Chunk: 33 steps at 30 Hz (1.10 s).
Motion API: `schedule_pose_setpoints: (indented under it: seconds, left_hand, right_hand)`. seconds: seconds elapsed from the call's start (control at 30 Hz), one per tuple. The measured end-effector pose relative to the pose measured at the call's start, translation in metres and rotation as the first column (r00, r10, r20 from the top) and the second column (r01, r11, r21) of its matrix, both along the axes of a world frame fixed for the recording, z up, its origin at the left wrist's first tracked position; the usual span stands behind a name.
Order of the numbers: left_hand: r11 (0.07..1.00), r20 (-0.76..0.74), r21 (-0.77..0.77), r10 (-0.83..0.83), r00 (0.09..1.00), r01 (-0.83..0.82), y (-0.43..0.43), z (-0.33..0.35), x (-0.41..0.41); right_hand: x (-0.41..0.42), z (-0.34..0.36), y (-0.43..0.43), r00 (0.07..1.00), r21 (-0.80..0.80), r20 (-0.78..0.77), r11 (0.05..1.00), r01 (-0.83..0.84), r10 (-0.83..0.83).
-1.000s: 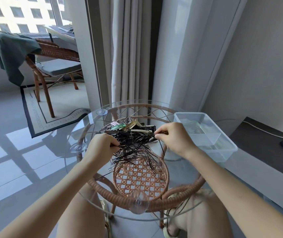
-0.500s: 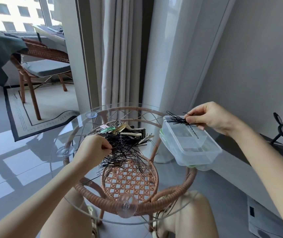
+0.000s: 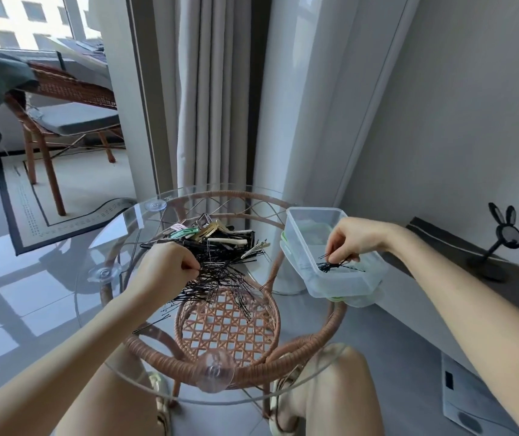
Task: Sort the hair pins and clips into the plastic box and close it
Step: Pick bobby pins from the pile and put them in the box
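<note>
While right hand [image 3: 357, 239] pinches pins [image 3: 335, 265] inside box [image 3: 295, 247], left hand [image 3: 167, 269] seemingly pinches the pile [image 3: 220, 273].

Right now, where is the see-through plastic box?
In the head view, the clear plastic box sits at the right edge of the round glass table, right of the pile of hair pins, with the right hand inside it.
</note>
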<state>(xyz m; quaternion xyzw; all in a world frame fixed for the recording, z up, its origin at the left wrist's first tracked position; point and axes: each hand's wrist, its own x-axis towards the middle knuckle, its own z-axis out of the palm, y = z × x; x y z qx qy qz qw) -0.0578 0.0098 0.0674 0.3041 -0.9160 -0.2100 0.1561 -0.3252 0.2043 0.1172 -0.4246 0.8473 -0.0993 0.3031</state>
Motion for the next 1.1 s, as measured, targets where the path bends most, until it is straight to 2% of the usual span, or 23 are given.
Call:
schedule_pose_setpoints:
  seconds: [0.23, 0.43, 0.57, 0.8, 0.93, 1.1]
  left_hand:
    - [1.0, -0.019, 0.0, -0.018, 1.0, 0.018, 0.007, 0.007, -0.006]
    - [0.999, -0.061, 0.037, -0.031, 0.998, 0.033, 0.013, 0.02, -0.01]
    - [0.996, -0.084, 0.074, -0.042, 0.996, 0.048, 0.016, 0.037, -0.014]
    - [0.983, -0.201, 0.038, -0.171, 0.965, 0.182, 0.041, 0.074, -0.053]
    - [0.959, -0.235, 0.024, -0.268, 0.934, 0.281, 0.07, 0.087, -0.098]
    - [0.91, -0.139, -0.043, -0.415, 0.899, 0.413, 0.105, 0.069, -0.158]
  right_hand:
    - [0.017, -0.007, 0.012, 0.965, 0.006, -0.258, 0.999, -0.039, 0.039]
    - [0.024, -0.007, 0.03, 0.922, -0.153, -0.381, 0.988, 0.012, -0.07]
    - [0.027, -0.004, 0.041, 0.92, -0.343, -0.35, 0.938, 0.047, -0.174]
    - [0.024, 0.008, 0.06, 0.929, -0.501, -0.277, 0.862, 0.078, -0.245]
    - [0.019, 0.013, 0.076, 0.918, -0.545, -0.265, 0.831, 0.11, -0.296]
    - [0.014, 0.007, 0.089, 0.909, -0.527, -0.261, 0.837, 0.149, -0.326]
